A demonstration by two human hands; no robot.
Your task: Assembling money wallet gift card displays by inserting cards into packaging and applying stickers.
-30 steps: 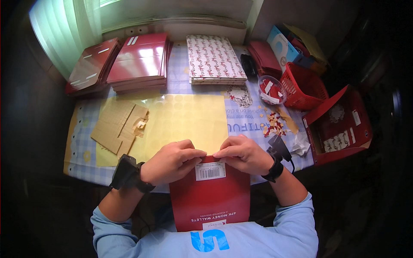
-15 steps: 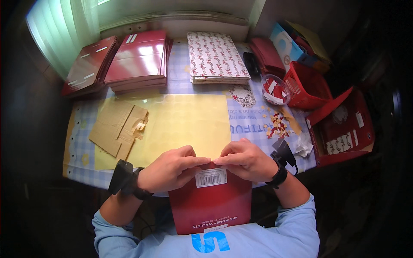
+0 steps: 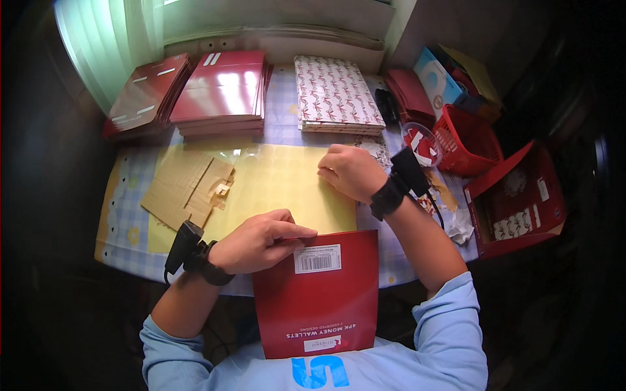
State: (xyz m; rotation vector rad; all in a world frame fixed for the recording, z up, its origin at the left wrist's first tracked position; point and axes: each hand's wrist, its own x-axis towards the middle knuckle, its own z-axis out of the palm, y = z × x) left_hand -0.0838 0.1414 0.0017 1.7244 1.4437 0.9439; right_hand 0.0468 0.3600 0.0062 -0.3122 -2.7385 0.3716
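Packet work looks roughly midway, at a guess. A flat, glossy red rectangular cardboard packet with a white barcode label is held across the near edge of the blue-and-white checked tablecloth, reaching down to the light blue shirt. Its far edge is pinched by the left hand, pretty snugly, near the left corner. The right hand is held well apart from it, over the right part of a pale yellow sheet with faint circles; the fingers are bunched narrow, but whether anything's pinched in there can't be told.

Progress-wise, the packet is flat and labelled, so that much seems done. Whether anything is stuck along its far edge can't be made out. Beyond the sheet, 2 stacks of glossy red card and 1 stack of white leaf-patterned card are piled up; finished or waiting isn't shown.
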